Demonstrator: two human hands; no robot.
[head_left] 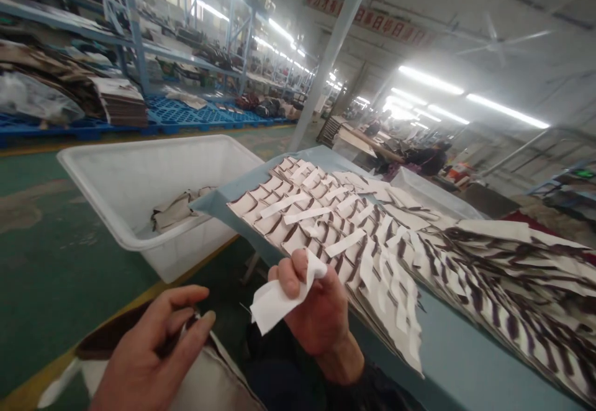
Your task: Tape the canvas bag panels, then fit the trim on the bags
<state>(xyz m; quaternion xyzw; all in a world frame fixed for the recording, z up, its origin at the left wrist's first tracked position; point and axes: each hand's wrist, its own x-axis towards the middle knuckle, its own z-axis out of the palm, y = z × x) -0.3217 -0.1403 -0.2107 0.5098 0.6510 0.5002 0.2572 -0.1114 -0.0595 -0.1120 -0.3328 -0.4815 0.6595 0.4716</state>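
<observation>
My right hand (321, 311) is raised in front of the table, its fingers closed round a white fabric strip (274, 304) whose loose end hangs to the left. At lower left, my left hand (153, 349) pinches the edge of a beige fabric piece (209, 374) with dark brown parts. That piece hangs low near my lap, partly hidden by the hand. Beyond my right hand, rows of overlapping beige pieces (265, 203) with brown edges lie on the table, and several white strips (307, 215) rest across them.
The table (460, 343) has a pale blue-green surface. Left of it stands a white plastic bin (186, 256) with some beige fabric (174, 211) inside. Farther back are blue shelving (135, 45), blue pallets (186, 119) and a slanting grey post (326, 57). Another person (431, 158) is at the back right.
</observation>
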